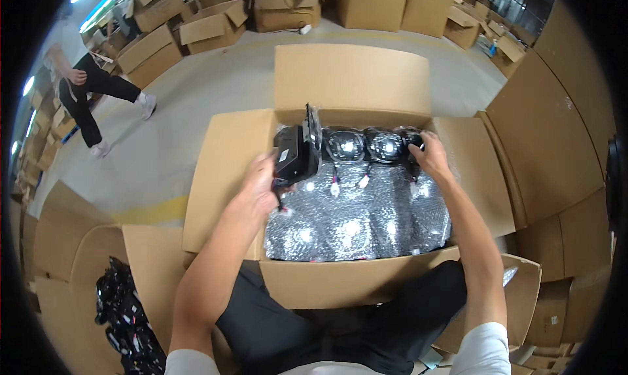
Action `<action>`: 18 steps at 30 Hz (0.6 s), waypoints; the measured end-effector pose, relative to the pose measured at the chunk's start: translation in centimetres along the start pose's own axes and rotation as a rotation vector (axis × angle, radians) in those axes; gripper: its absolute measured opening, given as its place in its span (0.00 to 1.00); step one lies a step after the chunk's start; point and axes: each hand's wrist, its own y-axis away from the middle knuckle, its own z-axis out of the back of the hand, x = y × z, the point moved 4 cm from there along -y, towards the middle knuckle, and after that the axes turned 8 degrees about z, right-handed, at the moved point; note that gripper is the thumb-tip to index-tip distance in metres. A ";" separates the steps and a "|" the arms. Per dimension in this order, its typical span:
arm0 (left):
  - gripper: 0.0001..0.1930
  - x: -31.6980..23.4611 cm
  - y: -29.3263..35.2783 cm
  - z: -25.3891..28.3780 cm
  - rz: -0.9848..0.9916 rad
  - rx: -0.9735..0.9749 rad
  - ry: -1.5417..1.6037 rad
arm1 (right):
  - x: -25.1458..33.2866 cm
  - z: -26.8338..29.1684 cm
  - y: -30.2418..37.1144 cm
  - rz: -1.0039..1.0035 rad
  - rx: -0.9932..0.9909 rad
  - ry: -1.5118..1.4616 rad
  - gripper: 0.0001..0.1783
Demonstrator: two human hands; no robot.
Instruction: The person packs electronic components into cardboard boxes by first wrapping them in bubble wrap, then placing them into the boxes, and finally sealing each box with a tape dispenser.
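Observation:
My left hand is closed round the lower left side of a black plastic housing. The housing is tilted up on edge at the left end of the open carton, and a short cable with a white plug hangs below it. My right hand grips a dark rounded unit at the right end of a row along the carton's far wall. Between the hands stand two glossy black rounded units in clear wrap, their cables and white plugs trailing toward me. Clear bubble wrap covers the layer beneath.
At the lower left, another open carton holds a heap of black parts with cables. Tall cardboard stands close on the right. A person in dark trousers walks at the far left. More cartons line the back.

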 end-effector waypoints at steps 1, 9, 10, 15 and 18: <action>0.16 0.6 -1.4 1.5 0.115 0.200 0.190 | 4.0 0.3 -0.9 0.040 -0.046 -0.146 0.36; 0.16 1.1 2.6 -1.9 0.332 0.632 0.046 | 24.8 2.8 -0.1 0.299 0.520 -1.356 0.49; 0.16 0.5 2.7 -1.4 0.233 0.440 -0.019 | 25.0 2.7 -0.3 0.321 0.467 -1.328 0.45; 0.11 -2.4 -1.4 3.4 -0.197 -0.033 -0.110 | 22.3 -2.6 0.4 -0.251 0.405 -1.419 0.23; 0.12 -3.3 -0.7 5.1 -0.266 -0.163 -0.235 | 20.2 -8.9 1.1 -0.508 0.541 -1.423 0.19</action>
